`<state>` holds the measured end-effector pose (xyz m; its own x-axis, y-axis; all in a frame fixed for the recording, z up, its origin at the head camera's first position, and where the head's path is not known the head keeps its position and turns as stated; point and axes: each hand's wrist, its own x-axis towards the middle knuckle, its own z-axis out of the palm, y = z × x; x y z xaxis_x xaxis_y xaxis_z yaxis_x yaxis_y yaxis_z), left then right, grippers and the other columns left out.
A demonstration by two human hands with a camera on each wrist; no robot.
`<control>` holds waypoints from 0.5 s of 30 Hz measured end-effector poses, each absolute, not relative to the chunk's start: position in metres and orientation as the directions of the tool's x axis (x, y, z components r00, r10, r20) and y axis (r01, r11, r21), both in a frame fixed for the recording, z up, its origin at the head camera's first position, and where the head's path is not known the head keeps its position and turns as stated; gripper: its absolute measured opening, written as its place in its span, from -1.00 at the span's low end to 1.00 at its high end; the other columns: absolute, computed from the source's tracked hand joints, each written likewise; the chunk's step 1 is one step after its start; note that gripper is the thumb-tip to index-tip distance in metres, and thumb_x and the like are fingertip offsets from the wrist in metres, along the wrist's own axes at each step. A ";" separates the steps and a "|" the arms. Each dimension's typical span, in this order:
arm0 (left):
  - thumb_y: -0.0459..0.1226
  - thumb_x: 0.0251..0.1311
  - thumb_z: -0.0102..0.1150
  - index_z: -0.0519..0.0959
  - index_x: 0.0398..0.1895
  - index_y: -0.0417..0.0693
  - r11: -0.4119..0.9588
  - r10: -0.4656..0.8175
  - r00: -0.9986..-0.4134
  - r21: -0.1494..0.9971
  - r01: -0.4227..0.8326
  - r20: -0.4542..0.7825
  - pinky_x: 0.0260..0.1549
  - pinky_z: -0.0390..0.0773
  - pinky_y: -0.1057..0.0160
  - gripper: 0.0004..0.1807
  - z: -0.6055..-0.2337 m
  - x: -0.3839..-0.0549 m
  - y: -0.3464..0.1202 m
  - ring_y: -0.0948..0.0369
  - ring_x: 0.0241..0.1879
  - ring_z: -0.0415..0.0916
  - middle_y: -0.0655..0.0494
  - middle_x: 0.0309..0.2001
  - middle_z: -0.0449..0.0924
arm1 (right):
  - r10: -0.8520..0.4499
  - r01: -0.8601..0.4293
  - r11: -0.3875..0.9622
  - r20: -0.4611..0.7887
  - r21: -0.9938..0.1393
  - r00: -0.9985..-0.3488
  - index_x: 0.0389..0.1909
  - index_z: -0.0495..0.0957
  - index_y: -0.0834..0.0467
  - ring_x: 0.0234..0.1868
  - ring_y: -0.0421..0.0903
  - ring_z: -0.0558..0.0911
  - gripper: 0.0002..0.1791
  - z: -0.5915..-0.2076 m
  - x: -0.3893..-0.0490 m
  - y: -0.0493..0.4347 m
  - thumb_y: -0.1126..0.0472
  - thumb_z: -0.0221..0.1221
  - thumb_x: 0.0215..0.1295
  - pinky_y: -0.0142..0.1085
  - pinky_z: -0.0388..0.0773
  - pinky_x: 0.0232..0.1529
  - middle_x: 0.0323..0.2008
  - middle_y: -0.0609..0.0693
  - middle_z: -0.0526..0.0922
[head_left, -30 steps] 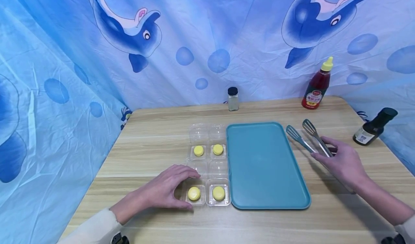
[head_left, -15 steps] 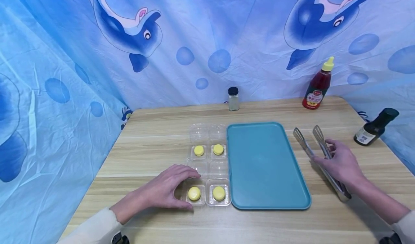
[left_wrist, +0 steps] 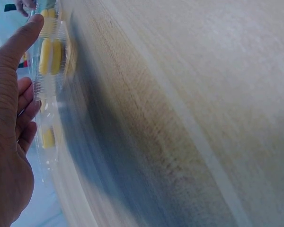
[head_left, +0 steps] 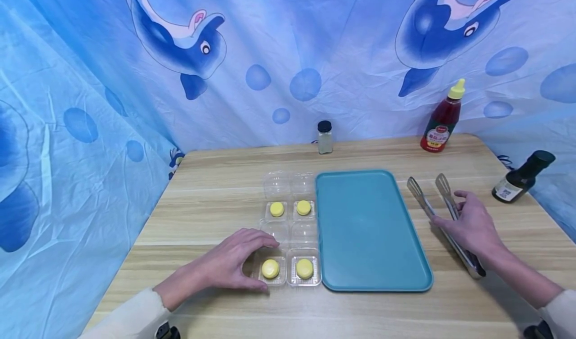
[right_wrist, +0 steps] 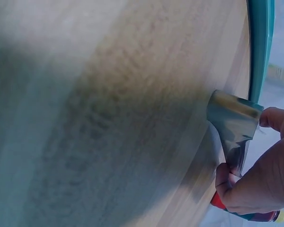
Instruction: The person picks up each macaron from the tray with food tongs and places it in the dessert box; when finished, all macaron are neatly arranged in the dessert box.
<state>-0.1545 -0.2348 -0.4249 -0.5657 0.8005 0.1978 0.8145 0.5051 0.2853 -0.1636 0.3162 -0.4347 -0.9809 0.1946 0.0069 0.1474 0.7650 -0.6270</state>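
In the head view my left hand (head_left: pixel 231 261) spans the near-left clear plastic box (head_left: pixel 281 280), thumb at its front edge and fingers at its back. Inside sits a yellow macaron (head_left: pixel 270 269); the left wrist view shows macarons (left_wrist: pixel 50 56) side-on beyond the thumb. Three similar boxes stand beside it with lids folded back, each with a macaron, such as the near-right macaron (head_left: pixel 304 268). Right of the tray, my right hand (head_left: pixel 472 226) grips metal tongs (head_left: pixel 459 251) across the middle, thumb and fingers on opposite arms. The slotted tips are spread and point away from me.
A blue-green tray (head_left: pixel 373 234) lies between the boxes and the tongs. At the back stand a small black-capped jar (head_left: pixel 325 141) and a red sauce bottle (head_left: pixel 438 124). A dark bottle (head_left: pixel 517 181) stands near the right edge of the wooden table (head_left: pixel 211 179).
My right hand has turned the tongs and brought them nearer; their tips shifted right and toward me, then stayed nearly still. The left hand has kept its place at the box.
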 end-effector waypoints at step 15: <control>0.06 0.18 0.52 0.43 0.47 -0.15 0.477 0.797 -0.531 0.241 0.845 0.287 0.41 0.43 -0.17 -0.13 -0.377 -0.191 -0.234 0.02 0.38 0.47 0.02 0.37 0.56 | 0.000 -0.217 0.778 0.345 -0.589 -0.939 0.54 0.17 0.46 0.13 0.44 0.44 -0.08 -0.385 -0.170 0.271 0.24 0.46 0.32 0.26 0.52 -0.05 0.27 0.53 0.38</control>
